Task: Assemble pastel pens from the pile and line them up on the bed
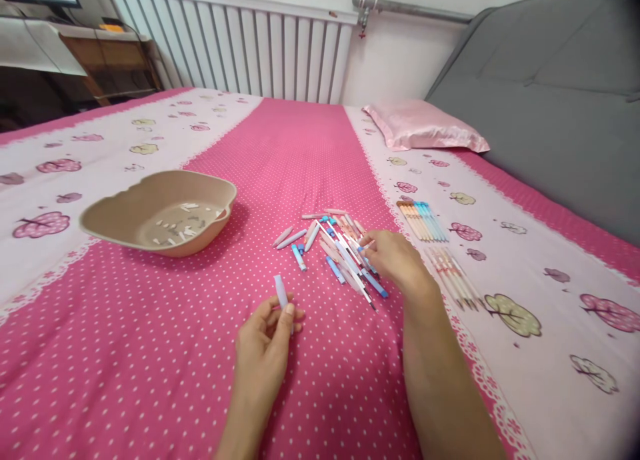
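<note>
My left hand [270, 327] pinches a pale lilac pen barrel [281, 291] upright between thumb and fingers, low in the middle of the view. My right hand [387, 252] reaches into the right side of a loose pile of pen parts [330, 243], its fingertips closed at a small blue piece; what exactly they grip is too small to make out. White refills with dark tips [356, 268] lie across the pile beside pink, white and blue barrels. Right of the pile are a row of orange and blue pens [423, 221] and a row of pale clear pens [454, 277].
A beige basin [160, 210] holding small white and grey pieces sits on the pink dotted bedspread [305, 140] at the left. Farther back are a pink pillow [425, 123], a grey headboard [545, 100] and a white radiator [240, 43].
</note>
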Available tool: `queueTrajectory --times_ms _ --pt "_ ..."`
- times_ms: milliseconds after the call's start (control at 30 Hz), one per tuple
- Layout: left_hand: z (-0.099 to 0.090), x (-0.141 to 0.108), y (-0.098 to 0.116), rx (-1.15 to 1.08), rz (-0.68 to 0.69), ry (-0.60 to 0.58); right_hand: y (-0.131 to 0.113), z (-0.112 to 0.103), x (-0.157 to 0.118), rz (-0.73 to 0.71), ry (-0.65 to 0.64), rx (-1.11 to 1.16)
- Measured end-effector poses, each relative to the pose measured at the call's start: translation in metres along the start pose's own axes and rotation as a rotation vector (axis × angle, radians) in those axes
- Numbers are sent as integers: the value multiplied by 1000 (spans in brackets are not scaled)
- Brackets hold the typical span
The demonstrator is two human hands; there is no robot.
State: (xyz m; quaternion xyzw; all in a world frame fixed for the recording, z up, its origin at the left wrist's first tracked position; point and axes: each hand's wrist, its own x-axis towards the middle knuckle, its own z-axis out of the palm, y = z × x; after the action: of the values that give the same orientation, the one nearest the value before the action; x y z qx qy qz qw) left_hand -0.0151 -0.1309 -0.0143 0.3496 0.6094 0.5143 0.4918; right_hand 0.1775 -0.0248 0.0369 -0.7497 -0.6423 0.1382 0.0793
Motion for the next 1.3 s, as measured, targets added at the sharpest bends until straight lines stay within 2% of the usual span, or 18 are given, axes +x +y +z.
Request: queueTrajectory --times_ms 267,800,1133,1300 --pt "0 0 5 2 0 4 -3 4 3 -32 -22 -20" --pt "1 -1 5 20 -4 -14 -8 20 13 -94 -161 -96" --pt "2 -2 6 30 -7 -18 -10 19 12 -62 -78 -85" --pt "2 -1 7 31 -7 -15 -9 20 10 -99 -7 -34"
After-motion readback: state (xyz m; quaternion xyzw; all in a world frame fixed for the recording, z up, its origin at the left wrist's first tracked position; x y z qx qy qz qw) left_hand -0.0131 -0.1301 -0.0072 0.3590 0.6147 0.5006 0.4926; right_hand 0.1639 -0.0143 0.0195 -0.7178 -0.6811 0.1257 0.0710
